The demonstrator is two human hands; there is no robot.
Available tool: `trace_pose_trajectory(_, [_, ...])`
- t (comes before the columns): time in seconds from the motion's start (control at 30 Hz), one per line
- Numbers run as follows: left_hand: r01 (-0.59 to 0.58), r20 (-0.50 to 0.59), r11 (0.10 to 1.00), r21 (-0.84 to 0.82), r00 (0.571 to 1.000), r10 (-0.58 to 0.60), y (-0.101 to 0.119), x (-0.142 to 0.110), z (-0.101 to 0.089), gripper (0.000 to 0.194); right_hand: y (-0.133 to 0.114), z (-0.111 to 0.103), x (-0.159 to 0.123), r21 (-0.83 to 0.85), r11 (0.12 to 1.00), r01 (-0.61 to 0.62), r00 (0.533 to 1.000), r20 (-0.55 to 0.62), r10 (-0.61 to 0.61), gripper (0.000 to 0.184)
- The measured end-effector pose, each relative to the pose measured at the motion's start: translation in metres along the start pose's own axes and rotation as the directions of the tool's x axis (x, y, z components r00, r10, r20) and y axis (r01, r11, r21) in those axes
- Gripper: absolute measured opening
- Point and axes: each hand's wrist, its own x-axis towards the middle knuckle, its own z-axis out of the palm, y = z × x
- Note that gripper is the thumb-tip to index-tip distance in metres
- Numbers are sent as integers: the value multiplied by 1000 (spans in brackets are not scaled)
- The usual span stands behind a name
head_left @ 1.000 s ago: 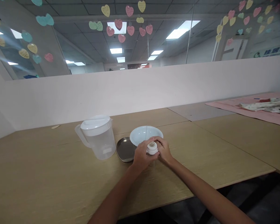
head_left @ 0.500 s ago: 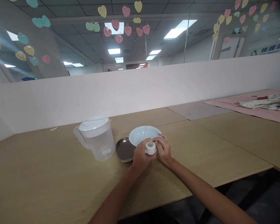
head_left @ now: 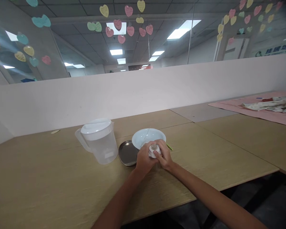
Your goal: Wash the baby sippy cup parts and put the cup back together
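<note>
Both my hands hold a small white jar (head_left: 153,150) just in front of a white bowl (head_left: 147,137) on the wooden table (head_left: 50,190). My left hand (head_left: 143,160) wraps round the jar from the left. My right hand (head_left: 164,156) grips it from the right, fingers curled over its top. The jar's cap end faces up towards me. A round metal lid or dish (head_left: 128,153) lies flat left of the bowl. A thin green stick (head_left: 169,146) lies on the table right of my right hand.
A clear plastic jug with a white lid (head_left: 98,140) stands left of the metal dish. A white partition wall (head_left: 138,92) runs along the table's back. A pink cloth with papers (head_left: 264,109) lies at the far right. The table's front edge drops off at lower right.
My hands have shifted slightly on the jar; my right fingers have curled more over its top. A green stick now shows beside my right hand.
</note>
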Motion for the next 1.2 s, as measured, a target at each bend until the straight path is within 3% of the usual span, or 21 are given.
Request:
trace_pose_trajectory(0.9, [54, 48, 997, -47, 998, -51, 2, 5, -4, 44, -3, -3, 3, -3, 1000, -19, 999, 41, 19, 23])
trace_pose_trajectory(1.2, [60, 1, 996, -65, 998, -60, -1, 1, -1, 61, -3, -5, 4, -9, 1000, -17, 998, 55, 17, 25])
